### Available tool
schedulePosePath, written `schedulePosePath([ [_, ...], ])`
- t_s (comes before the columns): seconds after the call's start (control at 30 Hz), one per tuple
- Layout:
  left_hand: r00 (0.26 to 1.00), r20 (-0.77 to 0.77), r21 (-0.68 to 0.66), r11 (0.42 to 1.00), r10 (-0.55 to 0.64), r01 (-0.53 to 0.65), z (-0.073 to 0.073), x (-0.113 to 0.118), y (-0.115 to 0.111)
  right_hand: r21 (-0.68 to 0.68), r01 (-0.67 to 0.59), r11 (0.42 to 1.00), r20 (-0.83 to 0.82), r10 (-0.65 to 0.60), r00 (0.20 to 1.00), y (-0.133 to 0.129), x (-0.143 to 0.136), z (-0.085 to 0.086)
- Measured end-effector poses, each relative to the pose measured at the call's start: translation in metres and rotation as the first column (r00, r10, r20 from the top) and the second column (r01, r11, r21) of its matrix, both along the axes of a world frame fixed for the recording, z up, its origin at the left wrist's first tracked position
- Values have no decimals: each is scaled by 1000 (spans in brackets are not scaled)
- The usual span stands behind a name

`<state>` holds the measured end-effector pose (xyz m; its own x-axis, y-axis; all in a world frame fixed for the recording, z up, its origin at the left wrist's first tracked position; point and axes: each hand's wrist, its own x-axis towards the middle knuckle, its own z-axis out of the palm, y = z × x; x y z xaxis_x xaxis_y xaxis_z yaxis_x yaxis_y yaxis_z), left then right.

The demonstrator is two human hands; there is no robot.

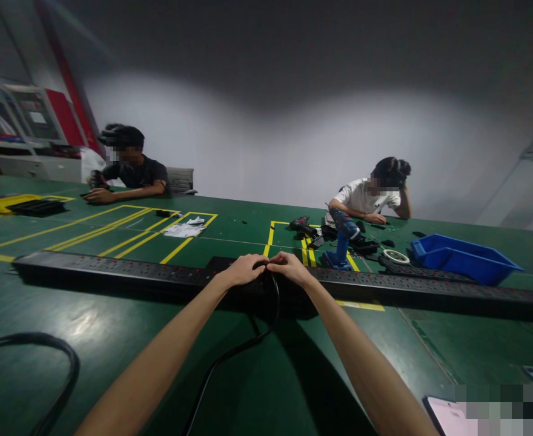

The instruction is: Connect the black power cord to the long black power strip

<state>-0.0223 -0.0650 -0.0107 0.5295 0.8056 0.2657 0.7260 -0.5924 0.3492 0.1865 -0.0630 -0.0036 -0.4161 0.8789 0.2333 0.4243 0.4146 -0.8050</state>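
A long black power strip (112,270) with rows of sockets and small red marks lies across the table. Over its middle, my left hand (247,270) and my right hand (289,267) meet with fingers pinched together. A black cable (277,303) comes out from between my fingertips, drops in front of the strip and runs down toward the near edge of the view. Both hands are closed on the cable's upper end, which my fingers mostly cover. Beneath my hands a wider black block of the strip is partly hidden.
Beyond the strip stand a blue cordless drill (340,239), loose black parts, a tape roll (396,257) and a blue bin (466,257). White papers (185,229) lie on the green table (125,339). Thick cable (69,354) curves at left. Two people sit across.
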Motion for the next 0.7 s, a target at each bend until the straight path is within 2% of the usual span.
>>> schedulePosePath([
  [0.13, 1000, 8, 3, 1000, -12, 12, 3, 1, -2, 149, -28, 988, 46, 21, 999, -14, 6, 2],
  [0.33, 1000, 5, -13, 1000, 6, -6, 3, 1, -1, 161, -171, 972, 151, 147, 978, -21, 17, 13],
  [0.4, 1000, 6, -15, 1000, 9, -9, 3, 1, -1, 227, -174, 958, 221, 123, 967, -22, 16, 15],
  [0.47, 1000, 12, -20, 1000, 16, -15, 3, 1, -1, 292, -142, 946, 313, 46, 949, -24, 14, 18],
  [0.53, 1000, 19, -24, 1000, 18, -18, 3, 1, -2, 349, -153, 925, 433, -15, 901, -27, 13, 22],
  [0.7, 1000, 19, -22, 1000, 13, -12, 1, 2, 1, 427, -351, 833, 709, -68, 701, -32, 9, 34],
])
